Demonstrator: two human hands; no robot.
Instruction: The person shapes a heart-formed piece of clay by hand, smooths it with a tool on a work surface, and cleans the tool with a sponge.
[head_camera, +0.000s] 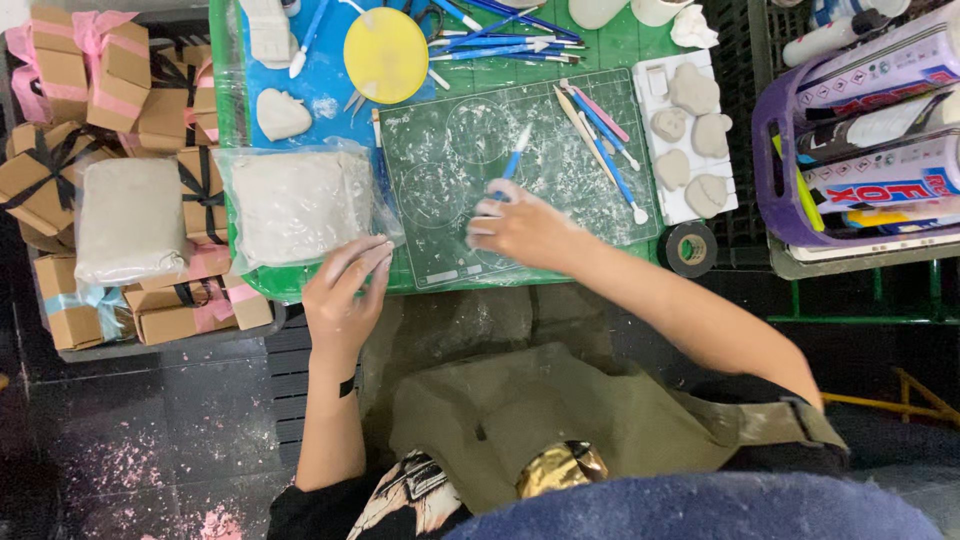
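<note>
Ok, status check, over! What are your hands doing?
Left hand on the clay bag. Right hand gripping blue tool over the cutting mat. Nothing blocking.

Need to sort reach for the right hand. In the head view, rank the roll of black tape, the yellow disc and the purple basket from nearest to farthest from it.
Measured from the right hand, which holds a blue-handled tool on the green cutting mat:
1. Roll of black tape, at the mat's corner, beside the forearm.
2. Yellow disc, across the table, on the blue sheet.
3. Purple basket, at the table's far edge beyond the tape.
</note>
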